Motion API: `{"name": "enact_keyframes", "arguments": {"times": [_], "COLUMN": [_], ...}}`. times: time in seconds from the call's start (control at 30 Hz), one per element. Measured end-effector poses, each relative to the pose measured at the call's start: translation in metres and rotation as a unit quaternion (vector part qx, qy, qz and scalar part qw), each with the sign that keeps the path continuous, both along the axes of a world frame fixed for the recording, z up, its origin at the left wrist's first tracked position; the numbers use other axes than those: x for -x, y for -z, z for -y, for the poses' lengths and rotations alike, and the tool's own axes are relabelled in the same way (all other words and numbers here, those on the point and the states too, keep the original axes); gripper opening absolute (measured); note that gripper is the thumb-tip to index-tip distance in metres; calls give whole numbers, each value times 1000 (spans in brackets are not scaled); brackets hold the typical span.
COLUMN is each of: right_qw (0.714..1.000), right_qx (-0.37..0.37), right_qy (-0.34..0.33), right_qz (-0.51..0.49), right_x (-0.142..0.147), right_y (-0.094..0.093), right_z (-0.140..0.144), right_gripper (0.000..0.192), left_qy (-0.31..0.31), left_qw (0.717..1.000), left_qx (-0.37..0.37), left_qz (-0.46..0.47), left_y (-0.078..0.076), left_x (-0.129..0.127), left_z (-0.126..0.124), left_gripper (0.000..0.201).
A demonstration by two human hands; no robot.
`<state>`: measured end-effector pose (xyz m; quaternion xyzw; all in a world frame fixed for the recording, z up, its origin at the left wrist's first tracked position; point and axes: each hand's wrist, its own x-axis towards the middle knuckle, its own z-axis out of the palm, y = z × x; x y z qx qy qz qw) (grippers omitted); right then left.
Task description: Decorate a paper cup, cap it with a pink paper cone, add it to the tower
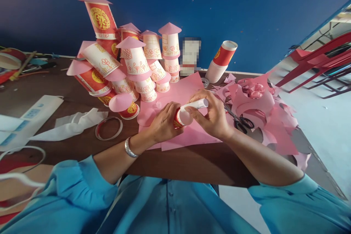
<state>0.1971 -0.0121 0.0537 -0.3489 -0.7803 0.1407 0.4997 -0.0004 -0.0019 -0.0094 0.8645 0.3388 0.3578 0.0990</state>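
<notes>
My left hand (167, 120) is wrapped around a red paper cup (178, 119), tilted so that its pale round base faces right. Held in my right hand (212, 115) is a white glue stick (197, 105), lying across the base of the cup. The stick's inner end is at the cup's rim, and I cannot tell whether it touches. Pink paper sheets (181, 93) lie under both hands. Just beyond my left hand stand several stacked paper cups with pink cone roofs (135, 60), some red and some white with drawn flowers.
Black-handled scissors (244, 123) and a heap of pink paper scraps (263, 106) lie to the right. A stack of paper cups (221, 62) leans near the blue wall. On the left are a tape ring (109, 128), crumpled white wrapping (71, 126) and a white power strip (35, 117).
</notes>
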Motion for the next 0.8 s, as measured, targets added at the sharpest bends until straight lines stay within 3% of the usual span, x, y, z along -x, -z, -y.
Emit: {"name": "enact_keyframes", "arguments": {"times": [0.23, 0.53, 0.8], "right_qw": [998, 998, 995], "right_qx": [11, 20, 32], "right_qy": [-59, 29, 83], "right_qz": [31, 60, 46], "right_x": [1, 0, -6], "right_y": [0, -2, 3], "right_z": [4, -2, -8], "right_gripper": [11, 20, 24], "left_qy": [23, 5, -16], "left_qw": [1000, 1000, 999], "left_qx": [0, 18, 11], "left_qz": [21, -10, 27], "left_y": [7, -3, 3], "left_x": [1, -1, 0], "left_z": [-1, 3, 1], "left_gripper": [57, 57, 60]}}
